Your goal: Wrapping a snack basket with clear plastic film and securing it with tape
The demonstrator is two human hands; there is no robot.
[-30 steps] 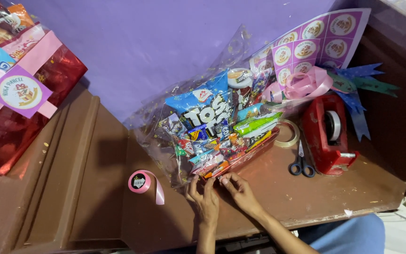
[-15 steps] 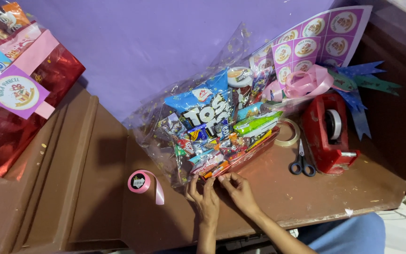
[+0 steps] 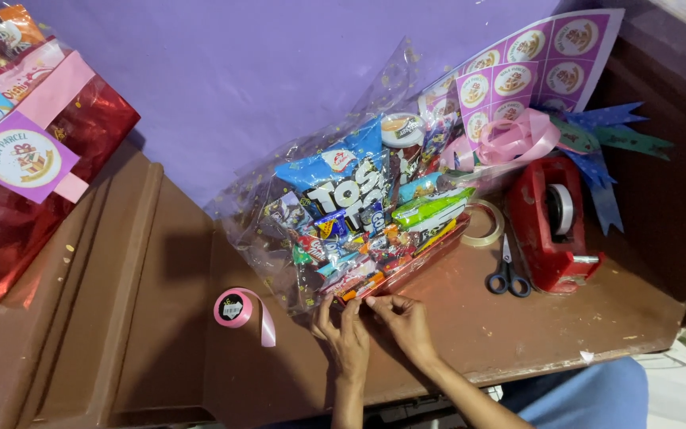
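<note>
— Pressing down, both of them: left hand (image 3: 346,332) and right hand (image 3: 401,319) side by side at the near edge of the clear-wrapped snack hamper (image 3: 363,210), fingertips pinched narrow on a fold of the cellophane.

— Holding anything besides the wrap?

— Nothing else visible. Fingers bunched close, touching the film where it met the red tray edge; could not tell whether tape sat under them.

— And the hamper from the hands?

— Directly ahead, away from the body. Long axis slanted, running from near left up toward the far right, leaning against the purple wall (image 3: 224,87). Sat near the middle of the brown desk (image 3: 533,318). Right hand a touch nearer the tray's low corner; left hand just beside it.

— Further out?

— Pink ribbon roll (image 3: 234,309) left of the hands, apart from them. Scissors (image 3: 506,276) to the right, just beside a red tape dispenser (image 3: 553,222), with a clear tape ring (image 3: 482,224) between dispenser and hamper. Pink bow (image 3: 518,137) and a purple sticker sheet (image 3: 529,59) behind. Red-wrapped parcel (image 3: 25,159) far left, well apart.
</note>
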